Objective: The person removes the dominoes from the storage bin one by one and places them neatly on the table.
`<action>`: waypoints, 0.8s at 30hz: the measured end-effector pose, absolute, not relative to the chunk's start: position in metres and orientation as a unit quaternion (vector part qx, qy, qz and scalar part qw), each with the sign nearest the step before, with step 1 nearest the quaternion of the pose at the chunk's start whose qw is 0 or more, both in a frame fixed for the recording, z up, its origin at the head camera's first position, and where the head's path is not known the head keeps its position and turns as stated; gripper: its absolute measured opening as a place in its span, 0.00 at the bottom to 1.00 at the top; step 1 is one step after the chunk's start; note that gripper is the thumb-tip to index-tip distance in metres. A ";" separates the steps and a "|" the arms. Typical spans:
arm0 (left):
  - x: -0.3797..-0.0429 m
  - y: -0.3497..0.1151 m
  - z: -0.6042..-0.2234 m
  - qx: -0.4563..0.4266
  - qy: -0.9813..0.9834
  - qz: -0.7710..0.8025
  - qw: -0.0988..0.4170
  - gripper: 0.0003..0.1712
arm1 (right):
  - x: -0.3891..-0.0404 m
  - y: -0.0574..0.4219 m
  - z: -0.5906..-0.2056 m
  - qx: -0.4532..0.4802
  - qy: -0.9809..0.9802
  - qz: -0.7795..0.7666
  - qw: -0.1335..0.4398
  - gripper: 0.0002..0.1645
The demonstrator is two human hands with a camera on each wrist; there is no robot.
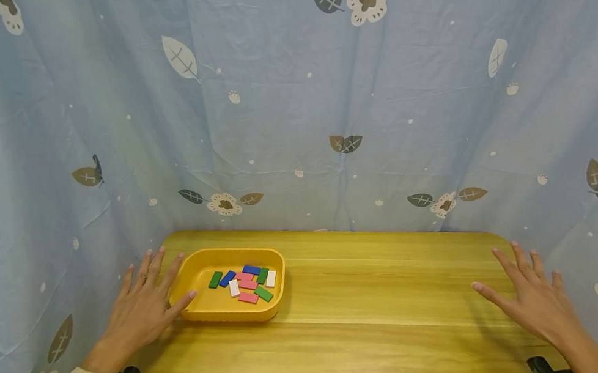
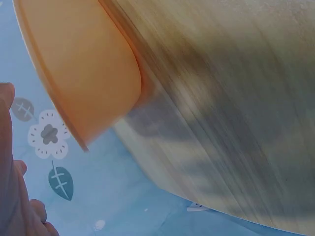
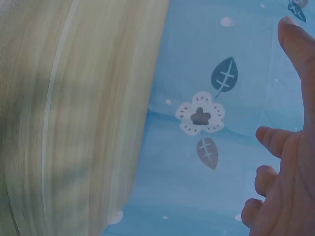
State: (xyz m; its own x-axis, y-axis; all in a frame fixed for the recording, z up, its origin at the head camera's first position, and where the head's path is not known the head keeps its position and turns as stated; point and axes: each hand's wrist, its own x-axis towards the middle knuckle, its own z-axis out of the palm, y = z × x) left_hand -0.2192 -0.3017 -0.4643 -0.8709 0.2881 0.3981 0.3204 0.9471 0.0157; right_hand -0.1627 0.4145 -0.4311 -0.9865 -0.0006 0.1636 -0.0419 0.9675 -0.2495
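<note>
Fingers spread, left hand beside tray rim, right hand near table edge, room between

No text, label, brand, number or sign can be read here.

One tray, three pink blocks, three green, two blue, two white

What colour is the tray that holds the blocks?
The tray is yellow-orange; it shows best in the head view.
</note>
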 end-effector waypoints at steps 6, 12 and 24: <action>-0.219 -0.303 -0.463 -0.158 -0.967 -0.042 0.197 0.52 | -0.163 0.416 -0.432 0.009 -0.989 0.125 0.084 0.60; -0.218 -0.301 -0.460 -0.146 -0.972 -0.069 0.170 0.51 | -0.163 0.416 -0.434 0.010 -0.988 0.128 0.080 0.59; -0.228 -0.305 -0.460 -0.113 -0.933 -0.321 0.115 0.35 | -0.163 0.407 -0.432 -0.024 -0.982 0.160 0.096 0.50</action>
